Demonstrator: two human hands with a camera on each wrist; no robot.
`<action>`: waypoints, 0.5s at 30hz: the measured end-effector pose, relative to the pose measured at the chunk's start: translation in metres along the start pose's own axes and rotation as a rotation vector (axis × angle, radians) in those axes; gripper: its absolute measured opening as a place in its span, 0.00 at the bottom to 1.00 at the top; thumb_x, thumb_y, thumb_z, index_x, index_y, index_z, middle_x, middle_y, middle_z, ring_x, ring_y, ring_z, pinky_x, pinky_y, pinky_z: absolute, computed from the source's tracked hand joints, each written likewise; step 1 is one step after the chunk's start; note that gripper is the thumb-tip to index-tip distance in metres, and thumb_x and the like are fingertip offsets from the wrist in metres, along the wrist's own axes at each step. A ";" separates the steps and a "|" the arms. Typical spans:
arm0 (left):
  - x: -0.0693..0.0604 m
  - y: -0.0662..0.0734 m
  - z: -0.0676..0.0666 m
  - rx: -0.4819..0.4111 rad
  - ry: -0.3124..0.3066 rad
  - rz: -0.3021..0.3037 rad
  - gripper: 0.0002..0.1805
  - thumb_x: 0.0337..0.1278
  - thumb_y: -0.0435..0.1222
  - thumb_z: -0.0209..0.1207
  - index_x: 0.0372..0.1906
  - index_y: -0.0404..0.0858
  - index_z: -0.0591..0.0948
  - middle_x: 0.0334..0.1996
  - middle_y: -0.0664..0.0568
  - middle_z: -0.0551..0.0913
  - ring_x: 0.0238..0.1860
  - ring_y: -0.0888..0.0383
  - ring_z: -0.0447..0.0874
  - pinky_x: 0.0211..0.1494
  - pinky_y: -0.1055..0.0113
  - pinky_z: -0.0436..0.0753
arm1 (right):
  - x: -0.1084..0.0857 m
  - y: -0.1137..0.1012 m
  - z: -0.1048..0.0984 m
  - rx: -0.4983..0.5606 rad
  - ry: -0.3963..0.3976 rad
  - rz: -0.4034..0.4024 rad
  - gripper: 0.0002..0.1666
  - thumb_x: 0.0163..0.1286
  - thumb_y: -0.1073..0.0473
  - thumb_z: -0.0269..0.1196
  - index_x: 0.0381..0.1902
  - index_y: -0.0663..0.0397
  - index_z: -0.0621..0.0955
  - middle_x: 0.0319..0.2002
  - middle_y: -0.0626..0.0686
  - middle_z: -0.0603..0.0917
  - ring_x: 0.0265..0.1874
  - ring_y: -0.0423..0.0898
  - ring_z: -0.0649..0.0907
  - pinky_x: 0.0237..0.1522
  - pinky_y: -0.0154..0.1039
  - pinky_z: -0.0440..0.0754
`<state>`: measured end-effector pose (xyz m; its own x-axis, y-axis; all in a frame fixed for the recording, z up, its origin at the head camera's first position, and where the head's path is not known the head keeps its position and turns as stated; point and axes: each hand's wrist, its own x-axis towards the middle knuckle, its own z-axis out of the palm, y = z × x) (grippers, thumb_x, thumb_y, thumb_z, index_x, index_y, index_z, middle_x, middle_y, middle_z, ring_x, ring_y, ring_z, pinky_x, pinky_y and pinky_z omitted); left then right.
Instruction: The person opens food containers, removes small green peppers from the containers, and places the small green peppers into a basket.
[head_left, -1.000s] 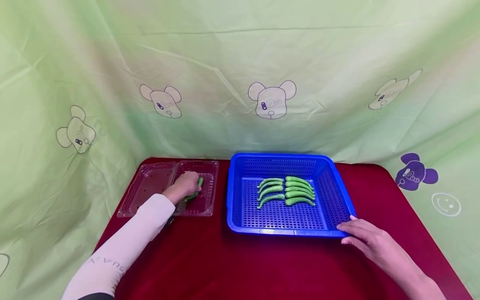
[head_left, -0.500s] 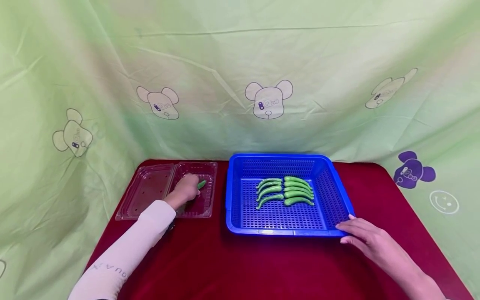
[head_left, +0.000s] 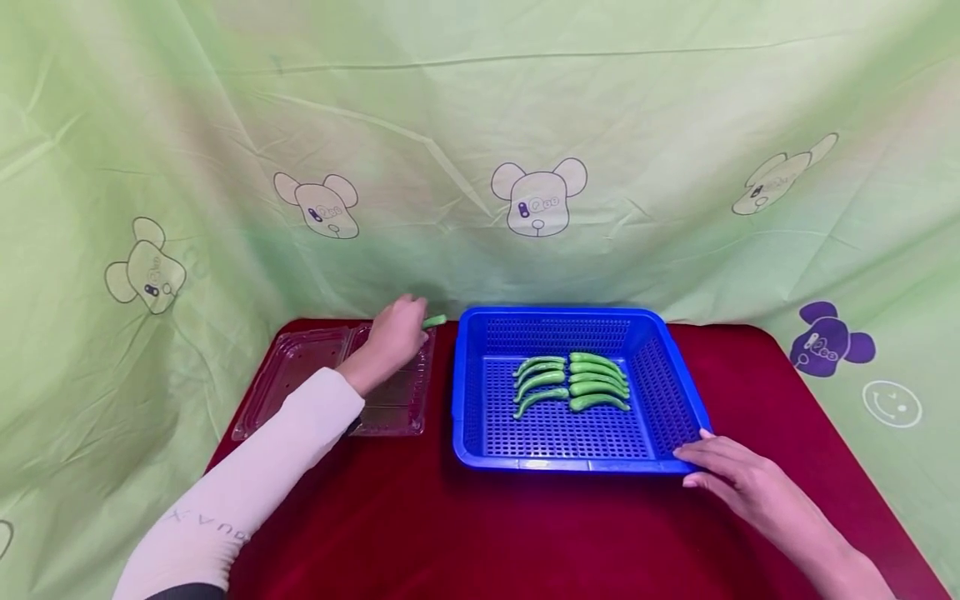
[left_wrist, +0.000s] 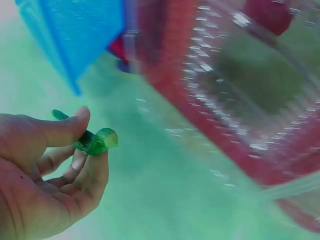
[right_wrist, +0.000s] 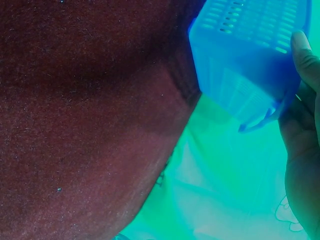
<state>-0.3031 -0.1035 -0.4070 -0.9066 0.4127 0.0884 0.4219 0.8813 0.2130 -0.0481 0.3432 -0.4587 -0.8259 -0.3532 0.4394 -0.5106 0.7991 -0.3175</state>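
My left hand (head_left: pixel 392 340) pinches a green chili pepper (head_left: pixel 435 321) between thumb and fingertips, raised over the back right edge of a clear plastic clamshell box (head_left: pixel 422 412). The left wrist view has the same chili pepper (left_wrist: pixel 97 141), its blunt end outward past the fingers. A blue plastic basket (head_left: pixel 558 464) stands to the right. Inside it, green chili peppers lie in two neat columns, a left one (head_left: pixel 542 382) and a right one (head_left: pixel 597 389). My right hand (head_left: pixel 738 475) grips the rim at the basket's near right corner, thumb and fingers on either side of the wall.
The clamshell's lid (head_left: pixel 262 408) lies folded open to the left. Box and basket rest on a dark red cloth-covered table (head_left: pixel 510 542). A pale green printed curtain (head_left: pixel 427 167) hangs closely around the back and sides.
My left hand has lifted the chili pepper out of the clamshell's right half, moving up and to the right. My right hand and the basket have stayed in place.
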 end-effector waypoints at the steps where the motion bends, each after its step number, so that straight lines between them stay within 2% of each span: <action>1: 0.003 0.007 -0.003 -0.003 -0.001 0.016 0.16 0.53 0.29 0.71 0.46 0.31 0.82 0.42 0.39 0.83 0.45 0.40 0.86 0.47 0.48 0.88 | 0.000 0.000 0.000 0.002 0.002 -0.002 0.28 0.44 0.62 0.80 0.48 0.47 0.89 0.45 0.46 0.89 0.64 0.20 0.70 0.65 0.10 0.58; 6: 0.013 0.046 -0.011 -0.020 -0.009 0.080 0.14 0.54 0.34 0.73 0.43 0.35 0.83 0.41 0.44 0.83 0.45 0.45 0.86 0.46 0.51 0.88 | -0.002 0.000 0.001 0.005 0.000 0.005 0.30 0.42 0.64 0.80 0.48 0.46 0.89 0.45 0.45 0.89 0.64 0.20 0.70 0.65 0.11 0.58; 9: 0.018 0.067 -0.009 -0.029 -0.021 0.118 0.14 0.55 0.37 0.74 0.41 0.36 0.82 0.40 0.46 0.82 0.43 0.46 0.86 0.44 0.53 0.88 | -0.003 -0.001 0.002 0.002 -0.005 0.012 0.31 0.42 0.65 0.80 0.49 0.45 0.89 0.45 0.45 0.89 0.64 0.21 0.71 0.65 0.11 0.58; 15: 0.029 0.106 -0.002 0.007 -0.060 0.235 0.13 0.61 0.35 0.69 0.47 0.34 0.81 0.46 0.44 0.82 0.46 0.47 0.86 0.49 0.56 0.88 | -0.001 0.000 0.003 0.007 0.004 -0.007 0.27 0.46 0.61 0.79 0.49 0.46 0.89 0.45 0.46 0.89 0.65 0.20 0.69 0.66 0.11 0.58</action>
<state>-0.2847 0.0013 -0.3799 -0.7812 0.6195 0.0770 0.6216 0.7608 0.1865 -0.0475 0.3421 -0.4612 -0.8216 -0.3566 0.4447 -0.5177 0.7933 -0.3204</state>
